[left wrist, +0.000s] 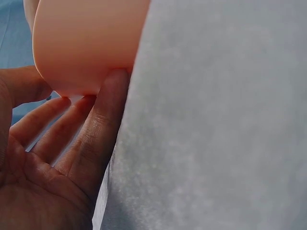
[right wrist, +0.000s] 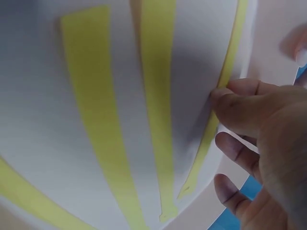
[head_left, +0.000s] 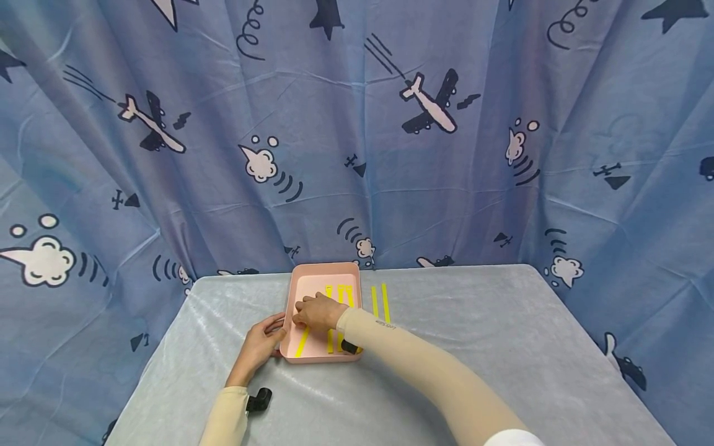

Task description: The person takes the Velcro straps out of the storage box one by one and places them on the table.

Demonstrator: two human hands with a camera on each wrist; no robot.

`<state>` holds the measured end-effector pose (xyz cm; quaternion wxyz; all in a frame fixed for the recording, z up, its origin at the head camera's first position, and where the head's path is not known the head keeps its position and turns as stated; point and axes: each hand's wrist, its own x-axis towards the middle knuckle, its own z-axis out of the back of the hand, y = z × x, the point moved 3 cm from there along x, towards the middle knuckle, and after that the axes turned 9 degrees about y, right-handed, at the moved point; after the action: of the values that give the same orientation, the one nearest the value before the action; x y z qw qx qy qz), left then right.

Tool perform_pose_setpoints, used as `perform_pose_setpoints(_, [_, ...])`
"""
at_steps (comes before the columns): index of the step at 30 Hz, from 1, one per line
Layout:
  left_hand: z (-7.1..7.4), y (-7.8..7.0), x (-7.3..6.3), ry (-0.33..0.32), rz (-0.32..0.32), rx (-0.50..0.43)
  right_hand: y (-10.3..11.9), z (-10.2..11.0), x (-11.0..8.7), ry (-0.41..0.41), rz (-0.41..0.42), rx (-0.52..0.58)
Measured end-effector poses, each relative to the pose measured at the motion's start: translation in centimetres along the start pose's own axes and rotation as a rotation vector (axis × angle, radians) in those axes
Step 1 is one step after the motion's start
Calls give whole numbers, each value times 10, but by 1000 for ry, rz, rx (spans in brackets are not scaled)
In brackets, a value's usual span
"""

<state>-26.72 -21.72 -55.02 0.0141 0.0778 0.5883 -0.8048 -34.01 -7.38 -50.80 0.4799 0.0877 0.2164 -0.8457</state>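
Observation:
A shallow pink tray [head_left: 308, 284] stands on the table with several flat yellow strips [head_left: 330, 342] lying inside it. My left hand [head_left: 259, 345] holds the tray's left side. In the left wrist view, its thumb is at the rim and its fingers [left wrist: 103, 115] lie against the outer wall [left wrist: 91, 43]. Reaching across the tray, my right hand [head_left: 320, 311] is at its left part. The right wrist view shows thumb and index finger pinching a narrow yellow strip [right wrist: 231, 55] near the tray's side. Other yellow strips [right wrist: 158, 96] lie beside it.
Two more yellow strips [head_left: 385, 297] lie on the grey cloth-covered table [head_left: 474, 316] just right of the tray, partly behind the right forearm. A blue patterned curtain [head_left: 334, 124] hangs behind the table. Each sleeved forearm carries a small black camera [head_left: 259, 400].

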Motion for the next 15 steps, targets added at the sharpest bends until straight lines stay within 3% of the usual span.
perform_pose_setpoints(15, [0,0,0,-5,-8,-11,-2,3,-7,-52,11,-13])
